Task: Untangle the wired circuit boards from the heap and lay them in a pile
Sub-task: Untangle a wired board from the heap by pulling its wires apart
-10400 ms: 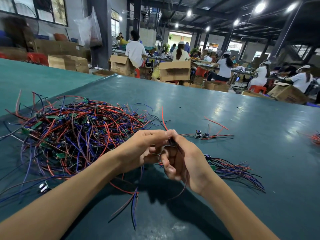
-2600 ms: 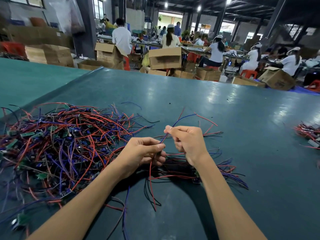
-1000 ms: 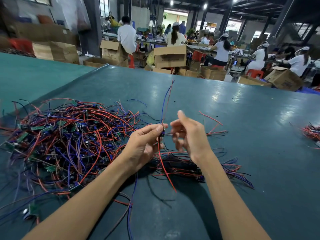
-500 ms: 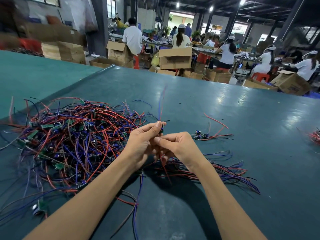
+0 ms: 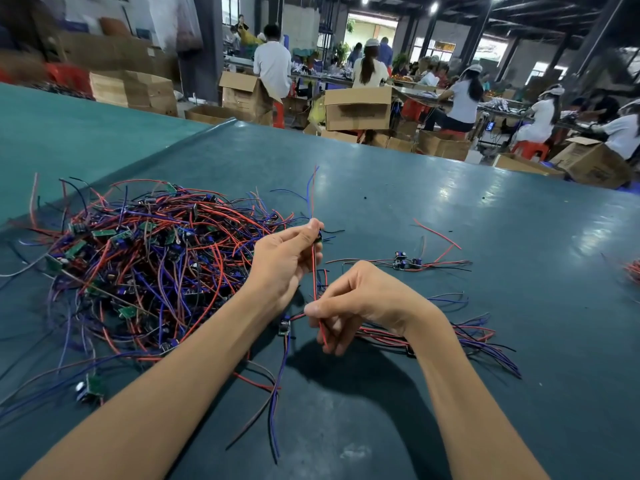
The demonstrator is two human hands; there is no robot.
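Red and blue wires make up the tangled heap, studded with small green circuit boards, which spreads over the left of the dark teal table. Just right of it the left hand is raised, thumb and forefinger pinching a small dark part at the top of a red wire; thin red and blue leads stand up above the pinch. The right hand sits lower and nearer, apart from the left, its thumb and curled fingers pinching the same red wire, whose end pokes out below them. Another small board shows beside the left wrist, blue wires trailing toward the near edge. Under and right of the right wrist lies the pile of straightened wired boards. Farther off, a few more boards lie in a loose cluster. Beyond the table, people work among cardboard boxes.
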